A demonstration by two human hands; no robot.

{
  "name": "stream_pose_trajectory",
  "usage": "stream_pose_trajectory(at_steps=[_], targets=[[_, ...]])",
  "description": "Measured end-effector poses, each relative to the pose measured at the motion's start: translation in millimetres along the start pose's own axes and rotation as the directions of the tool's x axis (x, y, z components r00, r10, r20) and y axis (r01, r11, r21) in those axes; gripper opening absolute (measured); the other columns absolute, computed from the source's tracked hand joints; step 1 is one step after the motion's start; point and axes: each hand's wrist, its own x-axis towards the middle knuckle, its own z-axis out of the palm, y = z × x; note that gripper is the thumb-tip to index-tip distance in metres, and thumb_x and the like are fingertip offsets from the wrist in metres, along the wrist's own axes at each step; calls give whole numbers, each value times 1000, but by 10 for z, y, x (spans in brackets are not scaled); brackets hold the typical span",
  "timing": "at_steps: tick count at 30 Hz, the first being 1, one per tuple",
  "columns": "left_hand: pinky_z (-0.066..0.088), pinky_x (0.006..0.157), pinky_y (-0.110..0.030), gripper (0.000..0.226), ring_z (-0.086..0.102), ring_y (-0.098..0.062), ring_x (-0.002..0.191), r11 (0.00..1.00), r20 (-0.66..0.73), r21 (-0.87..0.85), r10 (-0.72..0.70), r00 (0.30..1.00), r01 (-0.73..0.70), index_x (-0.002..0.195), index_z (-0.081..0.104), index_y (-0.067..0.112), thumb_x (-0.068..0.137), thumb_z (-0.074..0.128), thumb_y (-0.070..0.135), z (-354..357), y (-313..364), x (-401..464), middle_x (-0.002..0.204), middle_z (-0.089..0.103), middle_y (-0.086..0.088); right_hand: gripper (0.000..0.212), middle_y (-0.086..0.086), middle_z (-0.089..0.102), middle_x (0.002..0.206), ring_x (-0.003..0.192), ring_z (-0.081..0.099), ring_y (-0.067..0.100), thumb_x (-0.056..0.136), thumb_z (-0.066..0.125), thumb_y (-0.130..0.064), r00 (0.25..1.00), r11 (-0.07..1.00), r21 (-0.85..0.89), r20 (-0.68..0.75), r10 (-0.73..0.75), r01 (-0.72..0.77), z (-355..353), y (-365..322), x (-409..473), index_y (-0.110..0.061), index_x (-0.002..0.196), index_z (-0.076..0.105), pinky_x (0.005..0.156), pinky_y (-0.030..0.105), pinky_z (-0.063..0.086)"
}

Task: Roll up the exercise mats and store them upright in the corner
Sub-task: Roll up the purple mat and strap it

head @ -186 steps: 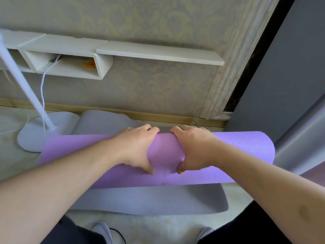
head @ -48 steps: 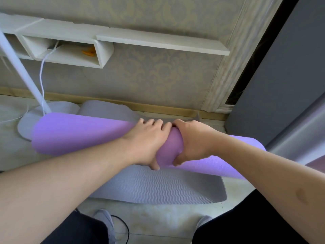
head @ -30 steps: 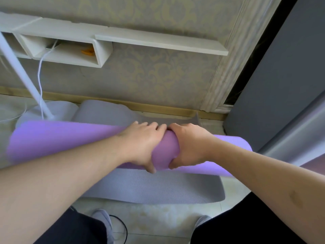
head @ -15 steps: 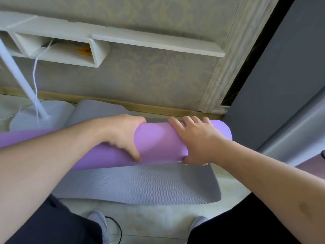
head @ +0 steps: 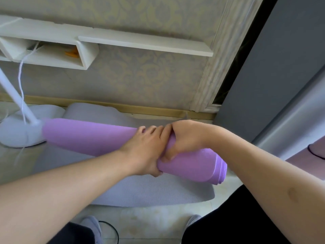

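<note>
Patterned beige wallpaper (head: 140,73) is seen across the back of the view, with a white wall shelf (head: 144,42) fixed to it and an open white cubby (head: 47,53) at the shelf's left end. Something small and orange (head: 72,53) is lodged inside the cubby, and a white cord (head: 21,80) is hung down from it. A wooden skirting strip (head: 149,110) is run along the foot of the wall. To the right, a pale moulded door frame (head: 209,73) and a grey panel (head: 281,67) are seen.

On the pale floor (head: 149,221) a grey mat (head: 149,192) is spread flat, its far edge curled up against the skirting. At the left, a white lamp base (head: 15,132) is set on the floor, with its white pole (head: 12,95) slanted upward out of view.

The rolled purple mat (head: 88,138) is held off the floor, above the grey mat, and is tilted so that its right end is nearer the camera, where the spiral layers (head: 219,169) are visible. Its left end is seen just in front of the lamp base; whether the two are touching cannot be told.

The roll is gripped near its middle by both hands, set side by side and touching. The left hand (head: 146,150) is wrapped over the top with its thumb tucked beneath. The right hand (head: 184,138) is closed round the roll from the right, with its thumb pressed into the near side.

Two grey shoes (head: 91,226) and dark trousers (head: 219,221) are seen at the bottom edge.
</note>
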Motion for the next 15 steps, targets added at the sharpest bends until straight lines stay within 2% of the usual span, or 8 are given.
stream_pose_trajectory(at_steps=[2,5,8,10,12,15], targets=[[45,106,-43,118,52,-20,133,992,-11,-123,9,1000,-10,152,28,28,54,86,58,-106,-86,36,145,52,8,41,-7,76,97,91,71,15,79,81,-62,998,994,112,-58,-6,13,-192,124,-89,-28,100,77,85,40,60],[51,99,-36,111,57,-14,125,939,-21,-342,-48,999,38,149,37,36,55,94,52,-294,-193,48,142,54,13,34,-19,75,111,107,69,1,88,77,-59,959,947,301,-284,-25,114,-532,346,-396,-37,114,78,104,38,54],[56,89,-31,108,61,1,111,783,-83,-614,-194,978,103,139,43,46,48,100,51,-487,-253,23,129,60,25,26,-22,75,112,109,68,-1,98,68,-57,854,853,443,-520,-5,275,-694,393,-667,-39,114,77,104,35,53],[56,88,-28,107,61,8,109,689,-72,-716,-236,969,115,135,44,47,46,102,50,-562,-199,8,124,62,30,39,-23,72,119,115,65,-2,92,64,-69,788,831,452,-616,26,326,-732,347,-756,-46,122,71,106,33,51],[57,93,-30,109,61,9,112,606,-58,-789,-244,968,105,138,44,47,47,104,49,-599,-95,-25,126,63,31,53,-22,68,125,120,62,0,82,60,-78,777,844,419,-629,5,333,-817,246,-838,-53,128,65,107,34,49],[57,98,-32,111,62,6,117,511,-44,-854,-253,967,95,142,43,46,50,105,45,-615,54,-125,130,63,28,46,-26,69,121,117,62,-2,78,67,-72,821,902,309,-565,-81,301,-993,-7,-970,-48,118,70,104,34,51]])
